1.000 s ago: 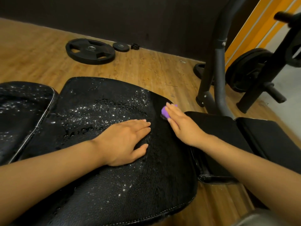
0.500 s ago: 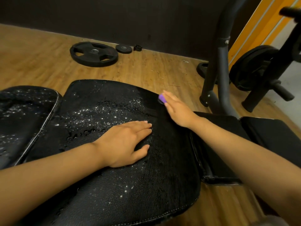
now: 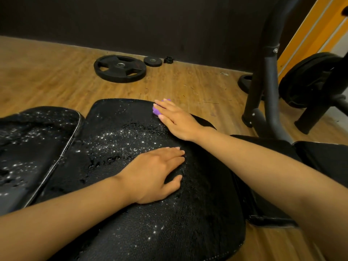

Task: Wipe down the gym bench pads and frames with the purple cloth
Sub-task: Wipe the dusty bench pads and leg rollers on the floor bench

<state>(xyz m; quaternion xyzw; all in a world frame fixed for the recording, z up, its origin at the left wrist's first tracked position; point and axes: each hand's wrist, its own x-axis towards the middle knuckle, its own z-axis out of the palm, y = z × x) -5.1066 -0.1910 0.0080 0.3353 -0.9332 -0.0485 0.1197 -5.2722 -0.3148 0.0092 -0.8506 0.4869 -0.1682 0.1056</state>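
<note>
A black bench pad fills the middle of the view, speckled with shiny droplets. A second wet black pad lies to its left. My right hand lies flat with straight fingers at the pad's far edge, pressing the purple cloth onto it; only a small bit of cloth shows under the fingertips. My left hand rests flat on the pad's middle, fingers straight and together. A dark metal frame upright stands at the right.
A large black weight plate, a small plate and a collar lie on the wooden floor near the dark wall. More plates on a rack stand far right. Another black pad lies right of my arm.
My right hand has slid the purple cloth away from me and to the left along the pad's far edge. My left hand stays planted on the pad.
</note>
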